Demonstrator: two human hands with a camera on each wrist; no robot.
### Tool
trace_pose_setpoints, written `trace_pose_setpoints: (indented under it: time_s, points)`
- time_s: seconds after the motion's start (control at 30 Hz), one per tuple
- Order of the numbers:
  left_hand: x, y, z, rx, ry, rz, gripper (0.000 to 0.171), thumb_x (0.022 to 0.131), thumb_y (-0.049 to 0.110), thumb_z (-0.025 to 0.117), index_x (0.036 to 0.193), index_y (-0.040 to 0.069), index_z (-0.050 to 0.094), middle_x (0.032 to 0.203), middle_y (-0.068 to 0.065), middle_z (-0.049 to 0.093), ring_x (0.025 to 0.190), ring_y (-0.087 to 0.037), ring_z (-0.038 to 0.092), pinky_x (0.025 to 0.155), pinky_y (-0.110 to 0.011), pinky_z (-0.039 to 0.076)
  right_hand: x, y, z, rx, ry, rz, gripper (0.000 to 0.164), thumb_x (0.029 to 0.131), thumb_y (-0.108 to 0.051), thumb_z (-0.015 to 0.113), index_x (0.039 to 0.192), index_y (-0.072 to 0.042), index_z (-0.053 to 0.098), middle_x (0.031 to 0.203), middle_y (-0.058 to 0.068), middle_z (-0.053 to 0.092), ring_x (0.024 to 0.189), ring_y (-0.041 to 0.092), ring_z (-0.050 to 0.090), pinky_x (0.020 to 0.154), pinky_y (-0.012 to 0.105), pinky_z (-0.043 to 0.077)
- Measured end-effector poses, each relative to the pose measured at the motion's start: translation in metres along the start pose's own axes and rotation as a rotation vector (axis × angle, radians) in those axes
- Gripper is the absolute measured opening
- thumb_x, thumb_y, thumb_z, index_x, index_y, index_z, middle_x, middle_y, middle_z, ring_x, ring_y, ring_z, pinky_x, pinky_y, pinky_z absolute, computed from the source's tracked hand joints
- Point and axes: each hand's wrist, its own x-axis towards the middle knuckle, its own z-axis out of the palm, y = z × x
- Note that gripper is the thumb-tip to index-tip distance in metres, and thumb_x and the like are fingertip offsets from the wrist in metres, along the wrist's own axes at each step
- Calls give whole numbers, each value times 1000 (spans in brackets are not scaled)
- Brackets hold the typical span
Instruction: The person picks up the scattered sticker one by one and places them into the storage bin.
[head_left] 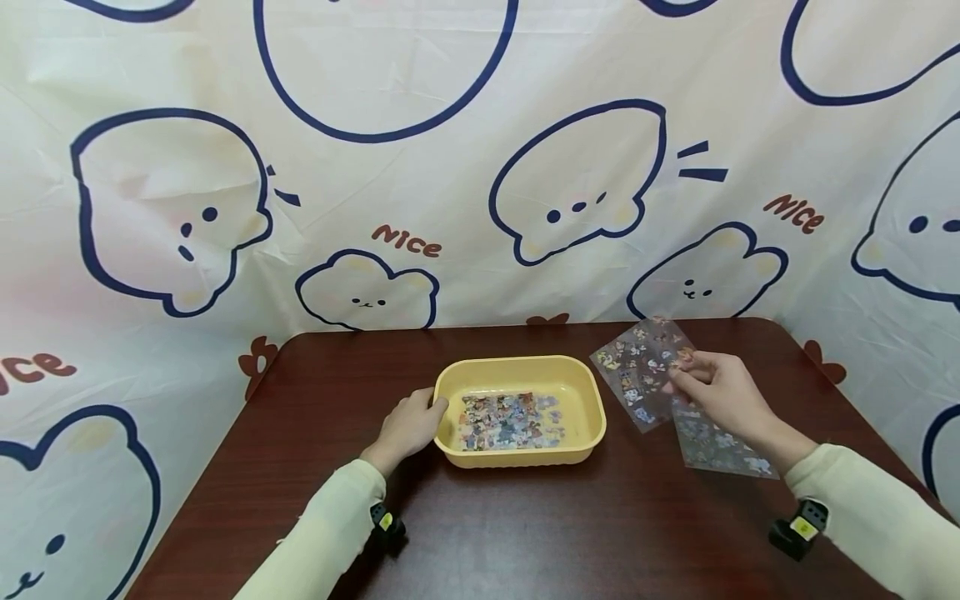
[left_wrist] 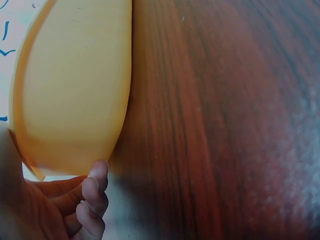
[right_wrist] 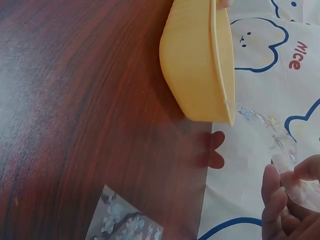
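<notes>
A yellow plastic basin point(head_left: 520, 457) stands on the table, small multicoloured cut-out pieces point(head_left: 506, 423) spread over its floor. At its left end my left hand point(head_left: 408, 427) grips the rim, thumb on top. The left wrist view shows the fingers point(left_wrist: 98, 172) of that hand curled against the basin's end wall. To the right of the basin, my right hand point(head_left: 716, 392) pinches a clear sticker sheet point(head_left: 636, 367) by its right side, tilted above the table. Small colourful figures dot the sheet. A second clear sticker sheet point(head_left: 720, 446) lies below that hand, partly covered by it.
The dark wooden table point(head_left: 517, 533) has rounded back corners. Behind it and along both sides hangs a white cloth point(head_left: 465, 192) printed with blue-outlined cartoon faces. Each wrist wears a small black camera, such as the right wrist camera point(head_left: 798, 529).
</notes>
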Motion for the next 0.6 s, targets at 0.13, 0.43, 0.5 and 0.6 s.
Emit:
trace_pose_setpoints:
  time_s: [0.13,0.43,0.5,0.6]
  points:
    - [0,0,0,1,2,2,47,104,35,41,138,8,59,80,-3,64,67,-14,60,63,-29,41,2,-3,3,23,6,-18,24,103,-16,56,104,7,65,85,16,77,65,6,64,52,27,46]
    - [-1,1,0,-7,-3,-3,47,104,34,41,138,7,59,79,-4,64,66,-14,60,60,-29,40,6,-10,16,65,-6,-19,22,102,-16,57,104,5,65,86,15,77,59,8,61,45,28,40]
    - [0,2,0,-2,0,-5,47,104,35,41,138,7,59,80,-3,64,67,-14,60,61,-29,40,7,-12,19,70,-4,-22,21,102,-15,58,102,5,64,86,15,77,58,9,61,45,27,40]
    - [0,2,-1,7,5,-6,47,104,35,41,138,8,59,80,-3,65,68,-14,60,62,-29,41,9,-16,23,86,-5,-23,22,102,-15,58,103,6,64,87,15,78,60,9,64,49,27,44]
